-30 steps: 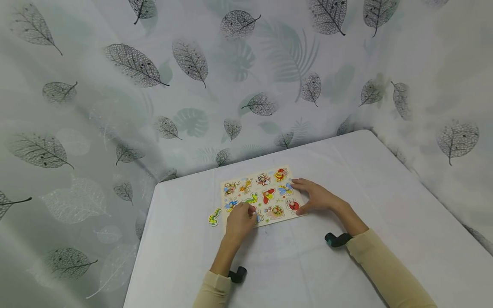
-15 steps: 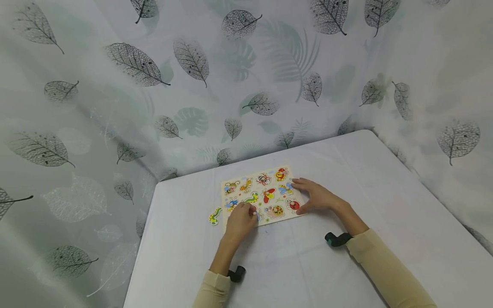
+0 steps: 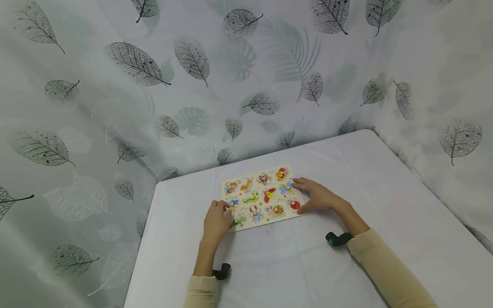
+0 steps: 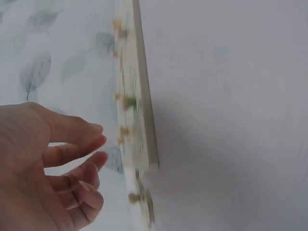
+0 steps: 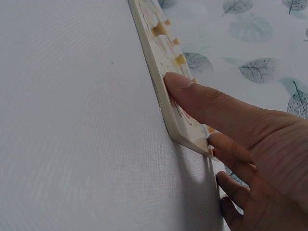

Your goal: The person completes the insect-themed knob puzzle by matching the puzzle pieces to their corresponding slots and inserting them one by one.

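A wooden peg puzzle board (image 3: pixel 279 219) with colourful insect pieces lies on the white table, seen in the head view. Small knobs stand up from its pieces in both wrist views. My left hand (image 3: pixel 216 220) is at the board's left edge, fingers loosely bent and nothing between them. Beside the board's end, a loose piece with a knob (image 4: pixel 143 204) shows in the left wrist view; the hand hides it in the head view. My right hand (image 3: pixel 317 196) rests at the board's right side, its straight thumb (image 5: pixel 192 94) on the top face and fingers along the edge.
The table (image 3: pixel 292 265) is covered with a white cloth. Leaf-patterned curtains (image 3: pixel 246 77) stand behind it and at both sides. A dark wrist device (image 3: pixel 337 239) sits on the right wrist, and another (image 3: pixel 222 271) on the left.
My left hand has left the beetle piece in the board's front row and moved left to the board's edge, where it covers the loose caterpillar piece. The right hand stays in place.
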`<state>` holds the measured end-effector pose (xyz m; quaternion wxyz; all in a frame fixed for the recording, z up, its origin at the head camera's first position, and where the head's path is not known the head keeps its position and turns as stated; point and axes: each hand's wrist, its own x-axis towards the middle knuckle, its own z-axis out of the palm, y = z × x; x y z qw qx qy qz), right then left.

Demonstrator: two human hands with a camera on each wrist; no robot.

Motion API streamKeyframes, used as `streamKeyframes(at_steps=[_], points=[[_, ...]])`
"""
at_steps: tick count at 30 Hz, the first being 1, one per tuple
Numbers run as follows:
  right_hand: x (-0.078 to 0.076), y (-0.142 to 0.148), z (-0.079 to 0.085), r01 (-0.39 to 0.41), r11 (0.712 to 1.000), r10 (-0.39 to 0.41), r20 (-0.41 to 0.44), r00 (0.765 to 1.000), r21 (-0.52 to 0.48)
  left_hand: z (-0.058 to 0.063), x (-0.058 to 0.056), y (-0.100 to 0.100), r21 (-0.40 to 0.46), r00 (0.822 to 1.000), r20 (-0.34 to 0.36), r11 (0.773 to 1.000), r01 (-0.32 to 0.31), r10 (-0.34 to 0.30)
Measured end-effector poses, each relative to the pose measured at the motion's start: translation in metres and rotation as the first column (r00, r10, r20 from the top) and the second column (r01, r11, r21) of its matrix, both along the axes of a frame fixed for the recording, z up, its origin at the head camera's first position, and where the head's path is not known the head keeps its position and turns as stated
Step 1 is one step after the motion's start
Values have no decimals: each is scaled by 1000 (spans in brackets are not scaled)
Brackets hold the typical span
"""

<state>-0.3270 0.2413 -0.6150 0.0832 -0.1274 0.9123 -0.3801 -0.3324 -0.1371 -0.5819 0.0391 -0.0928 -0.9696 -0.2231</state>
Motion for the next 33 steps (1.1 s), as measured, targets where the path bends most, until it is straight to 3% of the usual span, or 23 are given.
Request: streamKeyframes(at_steps=[4,11,22,33], points=[[-1,0,0,0,1000,0,4,1000,-3,0,-9,-21,-64,999,2,997,-42,42],[-1,1,-2,2,1000,-2,-4,1000,-11,2,-19,-38,-108,999,13,994,-32,34],[-2,2,-3,-3,1000,3,4,1000,-23,-1,-27,-46,-138,998,41,990,-40,46],[0,1,-1,-6,999,6,-13,1000,-32,0,-28,-47,-139,996,58,989,-58,66]])
